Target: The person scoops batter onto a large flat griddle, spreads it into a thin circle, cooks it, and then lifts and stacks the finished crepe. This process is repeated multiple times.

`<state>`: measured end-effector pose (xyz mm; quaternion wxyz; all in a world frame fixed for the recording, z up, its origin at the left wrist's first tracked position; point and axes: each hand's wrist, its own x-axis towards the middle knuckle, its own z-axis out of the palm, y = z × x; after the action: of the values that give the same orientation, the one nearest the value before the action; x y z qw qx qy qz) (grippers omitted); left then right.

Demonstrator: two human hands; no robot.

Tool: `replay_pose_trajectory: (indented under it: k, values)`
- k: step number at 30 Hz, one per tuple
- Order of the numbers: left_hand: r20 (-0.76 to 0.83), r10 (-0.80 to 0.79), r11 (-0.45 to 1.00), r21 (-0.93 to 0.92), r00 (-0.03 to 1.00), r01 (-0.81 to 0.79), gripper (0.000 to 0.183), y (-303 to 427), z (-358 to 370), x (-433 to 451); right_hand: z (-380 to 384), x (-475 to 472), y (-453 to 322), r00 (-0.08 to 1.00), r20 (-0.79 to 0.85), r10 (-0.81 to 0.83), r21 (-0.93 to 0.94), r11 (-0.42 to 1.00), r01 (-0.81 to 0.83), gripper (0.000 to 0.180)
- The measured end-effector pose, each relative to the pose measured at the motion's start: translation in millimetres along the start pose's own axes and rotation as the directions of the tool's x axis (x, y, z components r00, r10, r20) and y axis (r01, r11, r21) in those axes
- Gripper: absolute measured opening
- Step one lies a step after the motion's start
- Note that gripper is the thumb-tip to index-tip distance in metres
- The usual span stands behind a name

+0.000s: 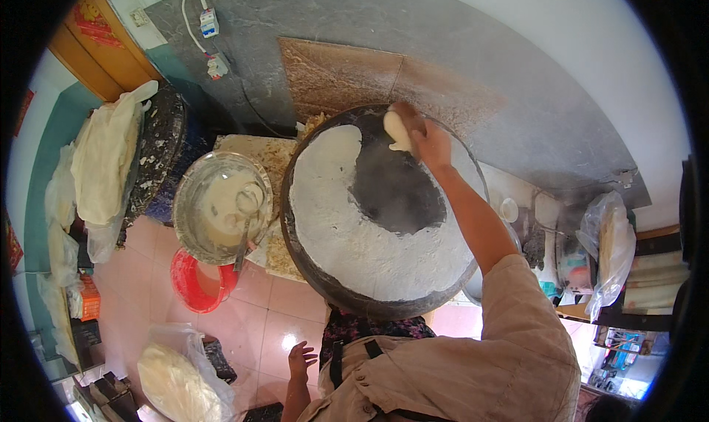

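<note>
My right hand (433,145) grips a brown curved spreader (407,116) over the far part of a large round griddle (318,286). A pale lump of batter (395,131) clings to the spreader's left side. White batter (354,250) coats the griddle in a broad ring, open at the far side, around a bare dark middle. Faint steam hangs there. Down beside my body, away from the griddle, is my left hand (302,361), with nothing in it and the fingers apart.
Left of the griddle a metal basin (185,222) holds batter and a ladle (244,236). Below it on the tiled floor stands a red bucket (180,281). Bagged stacks of flatbread (102,167) lie at left, front left (174,380) and right (612,245). Switches (209,23) hang on the wall.
</note>
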<state>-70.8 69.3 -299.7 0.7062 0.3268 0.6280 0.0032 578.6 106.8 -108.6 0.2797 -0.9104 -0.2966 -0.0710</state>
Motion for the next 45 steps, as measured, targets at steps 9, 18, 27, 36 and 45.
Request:
replay_pose_trajectory:
  k: [9, 18, 27, 36, 45]
  values:
    - [-0.014, 0.021, 1.0, 0.016, 1.0, -0.021, 0.042, 9, 5, 1, 2, 12, -13, 0.992, 0.127, 0.027, -0.029, 0.999, -0.023, 0.032]
    - [-0.02, 0.003, 1.0, 0.031, 1.0, -0.002, 0.037, 14, 15, -5, 1, 8, -25, 0.979, 0.116, -0.167, 0.056, 0.985, 0.161, 0.034]
    - [-0.031, -0.02, 0.999, 0.033, 0.999, 0.021, 0.039, 15, 22, -9, 3, 30, -13, 0.829, 0.389, -0.402, 0.049, 0.908, 0.417, 0.027]
    - [0.004, 0.022, 0.999, 0.024, 1.0, -0.022, 0.04, 9, 31, -8, -43, -10, -11, 0.783, 0.484, -0.391, 0.237, 0.92, 0.313, 0.025]
    - [-0.022, 0.028, 0.999, 0.033, 0.999, -0.028, 0.038, 8, 30, -12, -13, -21, -22, 0.753, 0.449, -0.48, 0.223, 0.877, 0.426, 0.029]
